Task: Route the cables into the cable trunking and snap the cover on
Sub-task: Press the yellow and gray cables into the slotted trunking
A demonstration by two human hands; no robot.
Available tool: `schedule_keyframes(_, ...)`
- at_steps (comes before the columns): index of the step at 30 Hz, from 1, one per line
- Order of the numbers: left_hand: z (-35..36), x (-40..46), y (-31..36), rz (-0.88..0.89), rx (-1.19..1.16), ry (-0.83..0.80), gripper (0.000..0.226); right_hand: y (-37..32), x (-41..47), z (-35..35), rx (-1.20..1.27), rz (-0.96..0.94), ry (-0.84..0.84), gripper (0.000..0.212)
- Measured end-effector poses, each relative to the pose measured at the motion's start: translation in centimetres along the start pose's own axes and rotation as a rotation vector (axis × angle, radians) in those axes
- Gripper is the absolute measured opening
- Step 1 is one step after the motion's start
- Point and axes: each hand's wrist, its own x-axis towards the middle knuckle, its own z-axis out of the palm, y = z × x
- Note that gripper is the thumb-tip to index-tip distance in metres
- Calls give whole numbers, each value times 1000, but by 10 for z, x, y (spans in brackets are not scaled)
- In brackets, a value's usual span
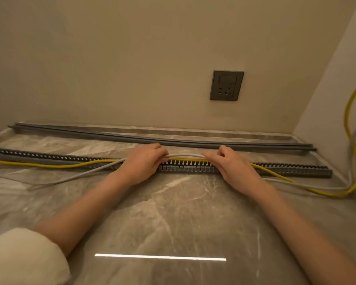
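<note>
A long grey slotted cable trunking (185,167) lies across the marble countertop, open side up. A yellow cable (56,166) and a white-grey cable (185,155) run along it. Between my hands both cables sit at the top of the trunking; to the left and right they spill out over its front wall onto the counter. My left hand (144,161) and my right hand (228,163) rest on the trunking, fingers pressing down on the cables. The grey trunking cover (132,138) lies loose behind, along the wall.
A dark wall socket (227,85) is on the back wall at the right. The yellow cable loops up the right side wall (351,112). The countertop (173,212) stretches toward me, with a bright light reflection near the front. A white sleeve covers my left upper arm.
</note>
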Motion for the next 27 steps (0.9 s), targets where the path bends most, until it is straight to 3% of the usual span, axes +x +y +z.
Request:
schedule_keyframes(5,4,-4,-4,62,-14,52,13,4,0,-1,-22,-33,38,38)
schedule_keyframes(11,-2,-3,-4,74,-115,14,31,5,-2,3,22,-33,11,33)
schedule_keyframes(17,-1,-2,-3,79,-91,0,20,2,-2,1,-14,-87,61,23)
schedule_keyframes(27,-2,-2,0,55,-103,-86,24,5,-3,5,25,-26,10,32)
